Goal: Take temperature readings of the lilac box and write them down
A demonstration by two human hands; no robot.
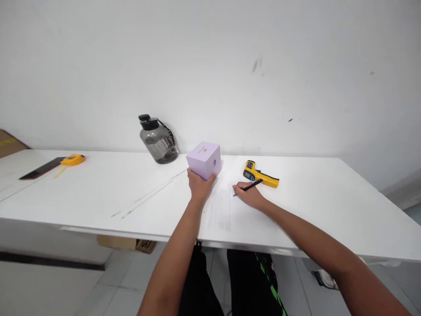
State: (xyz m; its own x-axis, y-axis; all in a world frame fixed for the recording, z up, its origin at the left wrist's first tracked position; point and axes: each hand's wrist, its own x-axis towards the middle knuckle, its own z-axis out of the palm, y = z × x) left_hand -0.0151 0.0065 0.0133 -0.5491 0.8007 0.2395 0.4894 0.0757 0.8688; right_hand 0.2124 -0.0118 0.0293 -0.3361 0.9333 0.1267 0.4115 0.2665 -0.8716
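My left hand [200, 186] grips a lilac box [203, 160] by its lower near part, thumb on the right face and fingers on the left. The box is slightly tilted, with a small logo on its top and another on its right face. In my right hand [249, 194] is a black pen [252, 184], its tip pointing down at a white sheet of paper [226, 215] with faint rows of print. Just beyond that hand lies a yellow and black infrared thermometer [263, 176] on its side.
A grey see-through water bottle [159, 142] stands near the wall, left of the box. Farther left, a yellow tape measure [73, 159] rests by a dark flat strip [42, 168] on the white table [98, 193]. A cardboard box [11, 144] is at the far left edge.
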